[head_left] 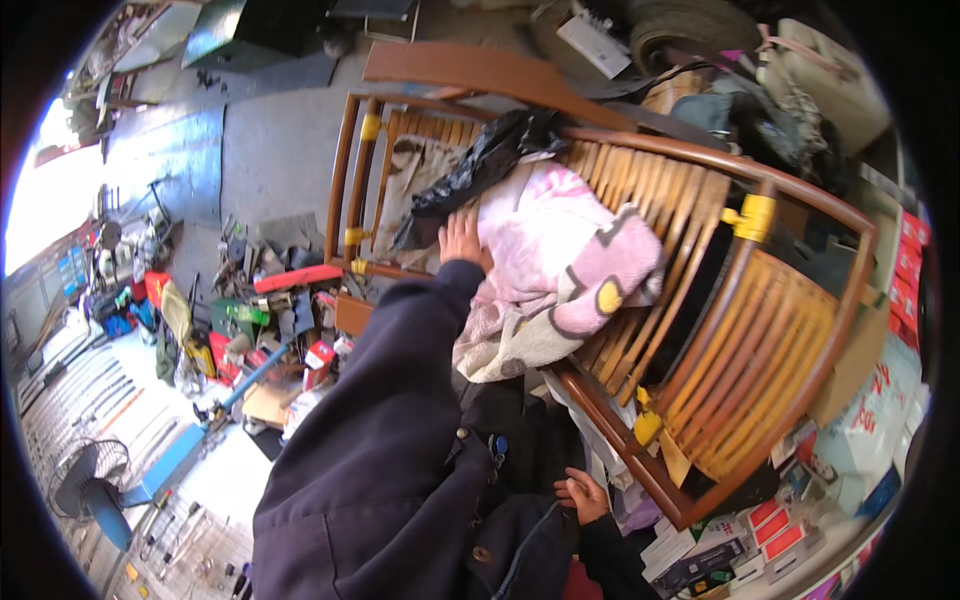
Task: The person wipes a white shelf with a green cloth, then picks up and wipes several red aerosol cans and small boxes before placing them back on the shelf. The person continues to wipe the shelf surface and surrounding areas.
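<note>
A pink and white fleece blanket (560, 260) with a yellow and grey pattern lies bunched on a slatted wooden recliner chair (640, 190). Against its left edge rests a crumpled black plastic bag (490, 165). My left hand (463, 240) reaches out in a dark sleeve, fingers stretched, lying where the bag meets the blanket and gripping neither. Low by my body, beside the chair's near rail, my right hand (583, 495) hangs with its fingers loosely bent and apart, holding nothing. A stained pale cloth (415, 185) sits under the bag at the chair's left end.
Yellow tape (752, 217) wraps several chair joints. On the left are heaped tools and red boxes (318, 360), a blue bar (255, 375) and a fan (90, 480). A tyre (685, 35) and bags stand behind the chair; small boxes (775, 530) lie at the lower right.
</note>
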Available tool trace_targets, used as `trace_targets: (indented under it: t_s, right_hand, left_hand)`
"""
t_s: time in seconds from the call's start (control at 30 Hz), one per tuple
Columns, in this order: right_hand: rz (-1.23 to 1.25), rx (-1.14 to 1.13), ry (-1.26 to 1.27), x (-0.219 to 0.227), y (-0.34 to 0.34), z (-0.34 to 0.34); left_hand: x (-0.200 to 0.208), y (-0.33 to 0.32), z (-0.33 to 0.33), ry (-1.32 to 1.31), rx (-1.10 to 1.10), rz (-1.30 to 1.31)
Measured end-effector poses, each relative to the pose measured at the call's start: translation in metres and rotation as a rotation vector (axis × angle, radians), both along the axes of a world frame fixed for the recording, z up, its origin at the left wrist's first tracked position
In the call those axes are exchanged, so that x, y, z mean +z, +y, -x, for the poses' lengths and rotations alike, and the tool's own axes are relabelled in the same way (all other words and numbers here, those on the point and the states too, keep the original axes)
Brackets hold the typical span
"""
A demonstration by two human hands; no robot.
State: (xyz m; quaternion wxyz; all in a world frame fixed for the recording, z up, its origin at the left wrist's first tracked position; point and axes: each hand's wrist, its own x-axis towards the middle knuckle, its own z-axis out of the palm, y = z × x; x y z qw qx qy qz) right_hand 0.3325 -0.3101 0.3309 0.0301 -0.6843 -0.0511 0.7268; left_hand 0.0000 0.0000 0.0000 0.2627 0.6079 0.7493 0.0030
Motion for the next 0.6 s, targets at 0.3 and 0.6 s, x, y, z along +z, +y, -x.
trace_targets:
  t_s: [0.3, 0.6]
  right_hand:
    - [-0.253, -0.176, -0.146, 0.027, -0.038, 0.006]
    - [-0.619, -0.15, -0.443, 0.052, -0.094, 0.002]
  left_hand:
    - [0.157, -0.099, -0.043, -0.609, -0.378, -0.269]
    - [0.365, -0.066, -0.135, -0.924, -0.492, -0.143]
